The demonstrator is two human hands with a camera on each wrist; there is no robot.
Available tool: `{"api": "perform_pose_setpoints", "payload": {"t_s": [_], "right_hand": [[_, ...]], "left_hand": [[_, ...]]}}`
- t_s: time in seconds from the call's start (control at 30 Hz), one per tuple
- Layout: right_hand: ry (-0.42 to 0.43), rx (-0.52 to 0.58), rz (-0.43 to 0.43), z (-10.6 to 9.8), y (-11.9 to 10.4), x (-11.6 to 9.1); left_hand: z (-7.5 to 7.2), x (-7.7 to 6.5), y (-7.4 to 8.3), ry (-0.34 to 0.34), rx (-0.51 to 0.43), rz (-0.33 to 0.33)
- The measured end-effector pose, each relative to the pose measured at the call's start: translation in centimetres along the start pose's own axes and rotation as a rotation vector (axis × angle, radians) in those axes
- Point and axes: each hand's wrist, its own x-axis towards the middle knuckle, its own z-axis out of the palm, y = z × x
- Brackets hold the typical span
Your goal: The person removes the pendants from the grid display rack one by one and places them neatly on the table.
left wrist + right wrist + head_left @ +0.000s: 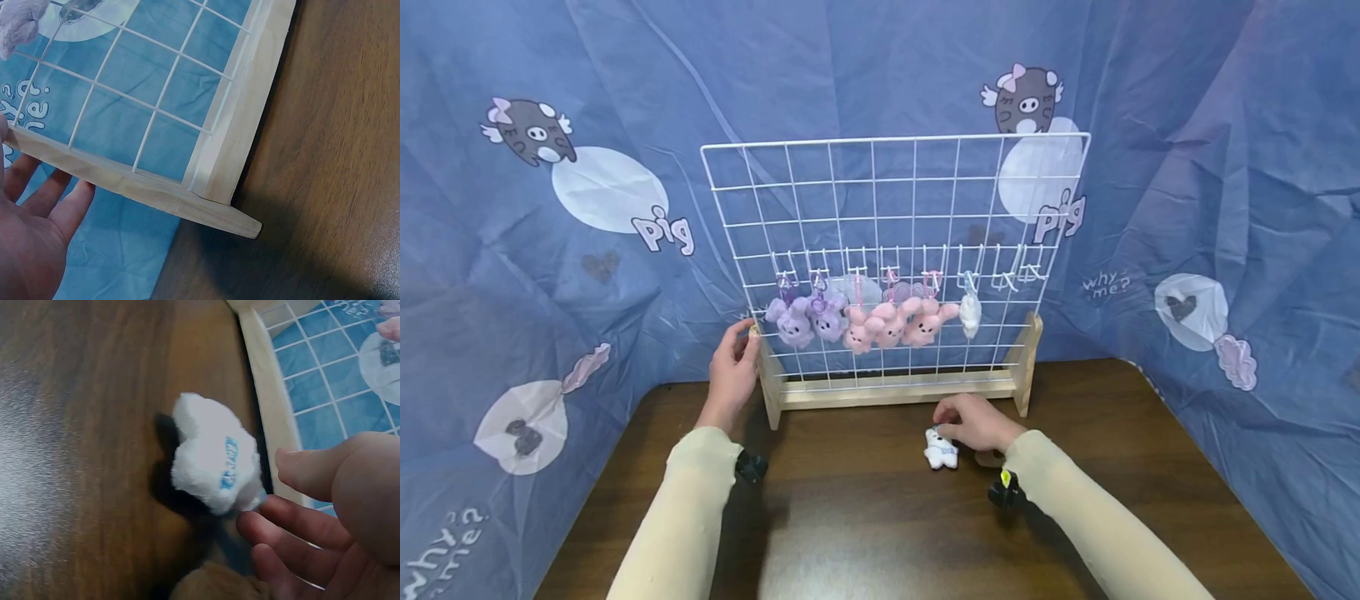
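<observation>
1. Head view: the white plush [942,454] is noted on the table [850,500], at the fingertips of the right hand [977,422], to its left and slightly nearer the wearer. The left hand [733,362] is well apart; the right is plainly nearer.
2. Head view: the long axis is seen to run roughly wearerward, face end at the right fingertips, feet pointing away from them.
3. Head view: beyond the right hand, the rack [887,392] is observed; the hanging plush [971,317] is about straight ahead, bare hooks [1006,282] slightly rightward. Face-end position at the fingers is judged the governing relation.
4. Left wrist view: the rack's side post is gripped by the left hand, fingers curled behind it. The white plush is not shown.
5. Right wrist view: the fingers are bent at the white plush's near end; the thumb is seen apart. Whether anything is pinched cannot be told. A brown thing [215,584], partly cut off, is noted near the fingers.
</observation>
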Motion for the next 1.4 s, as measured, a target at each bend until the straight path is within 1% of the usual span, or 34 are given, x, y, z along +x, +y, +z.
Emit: {"api": "perform_pose_setpoints", "payload": {"t_s": [0.17, 0.5, 0.73, 0.87, 1.0, 1.17, 1.27, 1.4], "right_hand": [[0.038, 0.027, -0.022, -0.9, 0.1, -0.2], [0.146, 0.075, -0.017, -2.6, 0.6, -1.2], [0.185, 0.149, 0.028, -4.3, 0.7, -1.7], [0.207, 0.163, 0.043, -5.2, 0.6, -1.9], [0.229, 0.17, 0.06, -5.9, 0.5, -1.9], [0.269, 0.21, 0.111, -7.1, -0.1, -1.8], [0.319, 0.234, 0.133, -7.7, -0.6, -1.8], [0.42, 0.249, 0.119, -8.5, -1.0, -1.8]], "left_hand": [[0.0, 0.1, 0.0, -0.005, 0.003, -0.005], [-0.1, 0.0, -0.1, -0.001, -0.006, -0.009], [0.0, -0.1, 0.0, 0.002, -0.007, 0.0], [0.0, -0.1, 0.0, 0.004, 0.003, 0.012], [0.0, -0.1, -0.1, 0.0, 0.01, 0.01], [-0.1, -0.2, -0.1, 0.001, 0.009, 0.005], [0.0, -0.1, -0.1, 0.004, 0.0, 0.003], [0.0, 0.0, -0.1, -0.003, -0.009, -0.004]]}}
